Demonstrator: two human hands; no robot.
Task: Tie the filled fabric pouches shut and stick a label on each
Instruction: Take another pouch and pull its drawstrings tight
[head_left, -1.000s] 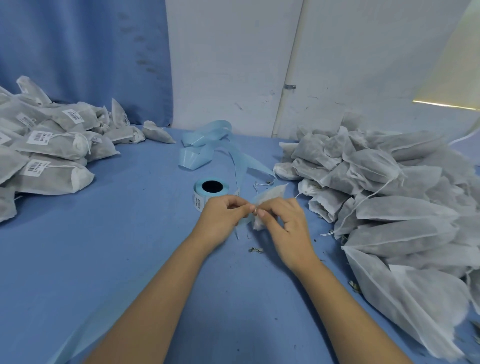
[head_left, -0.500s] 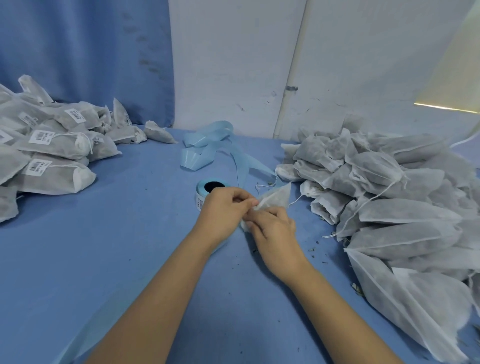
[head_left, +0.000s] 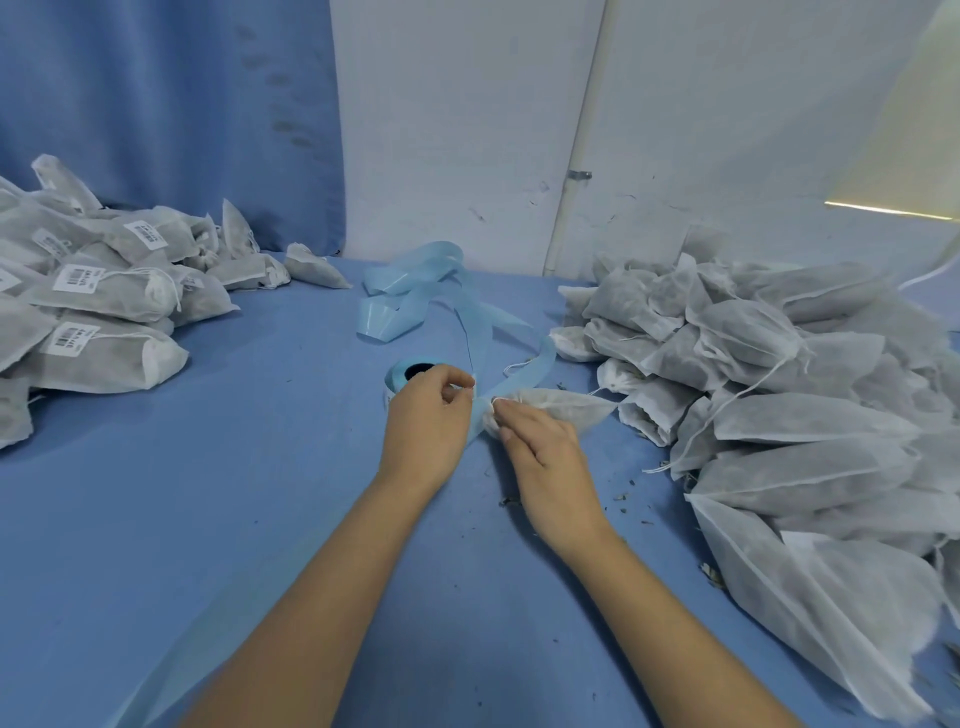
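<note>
A blue table (head_left: 208, 493) fills the lower part of the head view. A blue curtain (head_left: 156, 104) hangs behind its left end and a scuffed white wall (head_left: 467, 130) stands behind the rest. A pale pipe (head_left: 574, 156) runs up that wall, held by a clip. High on the far right a yellowish panel (head_left: 909, 156) catches the light.

The left hand (head_left: 428, 415) has its fingers curled in. Thumb and forefinger are pinched together on the string (head_left: 474, 385), which shows only as a fleck of white at their tips. The right hand (head_left: 545, 452) reaches forward, its thumb and forefinger nipping the gathered neck of a pouch (head_left: 563, 408).

That pouch lies on the table, its body running rightward from the right fingertips. Just behind the left fingers, and partly hidden by them, sits a label roll (head_left: 402, 371). Its loose blue strip (head_left: 410, 291) curls farther beyond the fingers towards the wall.

Right of the right fingers, near the pouch's far end, rises a heap of plain pouches (head_left: 779, 405) with strings trailing. Well off to the left of the left fingers lies a pile of labelled pouches (head_left: 104, 312) with barcode stickers. Dark crumbs (head_left: 509, 501) speckle the table on the near side of the right hand.
</note>
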